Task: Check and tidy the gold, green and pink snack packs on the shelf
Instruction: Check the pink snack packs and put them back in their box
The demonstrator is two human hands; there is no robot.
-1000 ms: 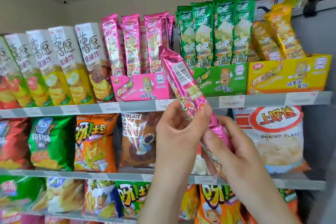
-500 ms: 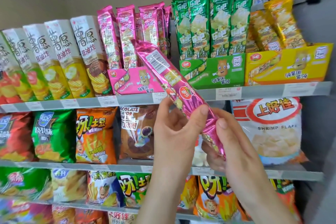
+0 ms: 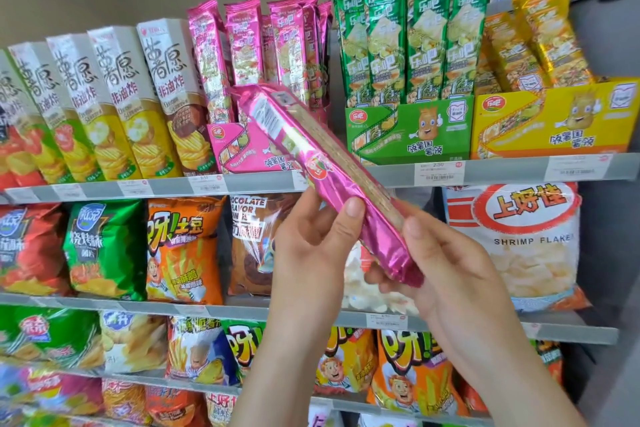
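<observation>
Slanting up-left, pink pack (image 3: 311, 156) sits gripped between left hand (image 3: 311, 243) and right hand (image 3: 440, 270).

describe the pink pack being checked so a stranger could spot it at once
On the top shelf, a pink tray stands left of a green tray. In front of it the left hand and right hand hold one pink pack by its lower part. Unlike the upright packs behind, it tilts, off the shelf.

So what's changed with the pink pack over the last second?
The pink pack has tipped further left, its top end swinging toward the pink display box and rolling slightly. The left hand and right hand still grip its lower end. The shelved packs stayed put.
</observation>
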